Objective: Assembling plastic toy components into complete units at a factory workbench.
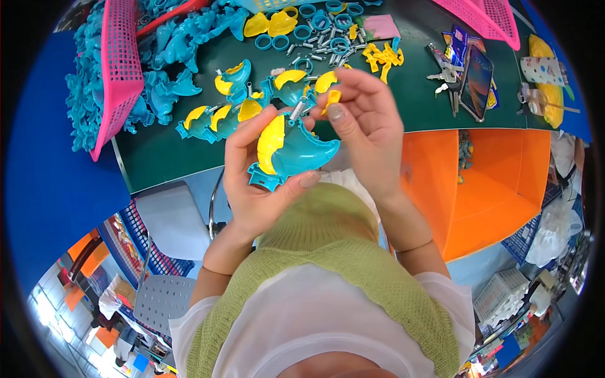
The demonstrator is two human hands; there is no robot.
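My left hand [254, 183] is closed round a teal plastic shell [307, 151] with a curved pointed end and a yellow curved piece [271, 144] fitted along one side. A small metal spring [296, 111] stands at the shell's upper edge. Just above it, my right hand [368, 126] pinches a small yellow plastic part [332, 99] between thumb and fingertips. Beyond my hands, more teal shells with yellow pieces [234, 80] lie on the dark green tabletop [164, 160]. My fingers hide part of the held shell's far side.
Loose springs and teal rings [339, 45] lie at the back, beside small yellow parts [382, 60]. A pink basket [120, 75] and heaped teal shells [85, 94] stand left. Keys [444, 74] and a phone [477, 85] lie right. An orange bin [498, 195] sits below the table edge.
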